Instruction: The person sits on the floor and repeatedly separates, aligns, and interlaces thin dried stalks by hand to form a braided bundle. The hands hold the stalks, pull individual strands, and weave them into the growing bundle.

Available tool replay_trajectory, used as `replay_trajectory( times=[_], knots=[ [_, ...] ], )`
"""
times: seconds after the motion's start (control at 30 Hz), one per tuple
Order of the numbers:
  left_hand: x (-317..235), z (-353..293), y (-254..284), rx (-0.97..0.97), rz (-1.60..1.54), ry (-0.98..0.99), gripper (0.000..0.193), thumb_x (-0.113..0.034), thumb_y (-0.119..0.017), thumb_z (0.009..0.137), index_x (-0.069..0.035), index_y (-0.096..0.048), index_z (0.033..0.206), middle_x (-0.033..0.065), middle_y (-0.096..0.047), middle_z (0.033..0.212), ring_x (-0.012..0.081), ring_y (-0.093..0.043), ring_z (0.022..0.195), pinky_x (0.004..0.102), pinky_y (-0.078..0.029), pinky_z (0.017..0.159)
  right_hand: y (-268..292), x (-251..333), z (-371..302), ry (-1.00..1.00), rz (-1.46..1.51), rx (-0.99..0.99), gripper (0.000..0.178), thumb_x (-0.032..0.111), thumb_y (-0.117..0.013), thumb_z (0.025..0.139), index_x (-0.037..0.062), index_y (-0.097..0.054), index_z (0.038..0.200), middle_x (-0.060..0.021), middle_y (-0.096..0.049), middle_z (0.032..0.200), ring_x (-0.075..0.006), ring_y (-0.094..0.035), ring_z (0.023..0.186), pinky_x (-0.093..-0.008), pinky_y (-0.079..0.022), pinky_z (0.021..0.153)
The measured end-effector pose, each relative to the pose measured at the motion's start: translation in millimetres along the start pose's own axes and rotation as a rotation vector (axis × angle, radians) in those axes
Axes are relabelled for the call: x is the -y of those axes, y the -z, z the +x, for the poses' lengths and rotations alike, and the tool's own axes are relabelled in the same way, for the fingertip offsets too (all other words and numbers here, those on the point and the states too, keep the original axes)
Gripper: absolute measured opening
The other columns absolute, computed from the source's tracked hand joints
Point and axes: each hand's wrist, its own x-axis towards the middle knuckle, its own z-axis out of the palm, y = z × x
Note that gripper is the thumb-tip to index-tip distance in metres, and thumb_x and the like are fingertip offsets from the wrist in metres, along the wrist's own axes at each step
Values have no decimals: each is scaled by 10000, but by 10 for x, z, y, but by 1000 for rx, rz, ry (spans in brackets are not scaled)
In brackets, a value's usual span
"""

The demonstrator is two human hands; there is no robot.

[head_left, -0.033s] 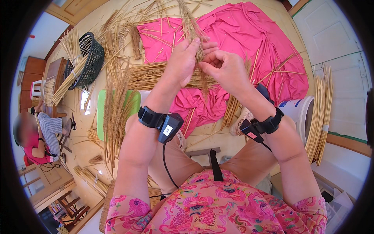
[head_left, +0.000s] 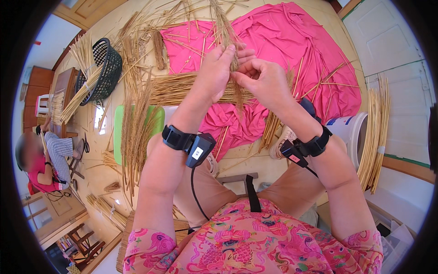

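Note:
A thin bunch of dried grass stalks with feathery heads [head_left: 223,28] passes through my left hand [head_left: 220,68], thumb laid across it and fingers behind. My right hand [head_left: 264,80] is just beside it, thumb and forefinger pinched together at the lower part of the bunch; the exact strands between the fingertips are too small to make out. The bunch's lower end hangs below both hands. Beneath them a thick row of straw-coloured stalks [head_left: 175,89] lies across a crumpled pink cloth [head_left: 292,41].
More feathery stalks [head_left: 139,123] rest over a green plastic seat [head_left: 117,132] at left. Behind stands a dark mesh basket [head_left: 107,86] with bundled stalks. At right, a white bucket [head_left: 349,132] is beside tied stalks [head_left: 372,137]. Another person [head_left: 43,164] sits at far left.

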Motion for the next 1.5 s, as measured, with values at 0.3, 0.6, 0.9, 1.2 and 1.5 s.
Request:
replay_trajectory(
  times=[0.3, 0.6, 0.9, 1.2, 1.5],
  knots=[
    [93, -45, -54, 1, 52, -16, 316, -182, -364, 999, 65, -501, 1141, 168, -606, 1100, 197, -585, 994, 313, -448, 925, -26, 24, 0, -48, -117, -26, 146, 127, -651, 741, -18, -644, 752, -135, -639, 640, -200, -624, 568, -315, -490, 555],
    [51, 11, -21, -55, -48, -40, 333, -189, -317, 1011, 80, -470, 1132, 199, -579, 1135, 230, -584, 1040, 332, -459, 942, -42, -6, 8, -15, -16, -32, 177, 133, -664, 742, -36, -652, 795, -148, -662, 705, -205, -645, 624, -314, -505, 590],
    [102, -19, -53, -16, 42, -88, 339, -194, -333, 1008, 79, -483, 1144, 203, -582, 1148, 228, -573, 1062, 326, -447, 951, -9, 39, 14, -70, -106, -36, 174, 139, -658, 738, -28, -654, 788, -159, -649, 676, -218, -643, 608, -325, -502, 586],
    [182, 20, -6, -82, 7, -32, 249, -165, -356, 998, 32, -506, 1027, 161, -601, 1008, 195, -584, 932, 317, -475, 850, -35, -58, 41, 17, -69, -51, 121, 111, -642, 714, -2, -599, 724, -110, -612, 617, -201, -601, 553, -321, -472, 542],
    [28, 167, 184, -155, -165, -71, 248, -168, -300, 1008, 13, -469, 1004, 226, -579, 1052, 292, -589, 1000, 383, -495, 886, -44, -28, -53, 47, -7, 72, 131, 123, -618, 730, 8, -561, 707, -73, -543, 575, -138, -506, 521, -302, -407, 501]
  ],
)
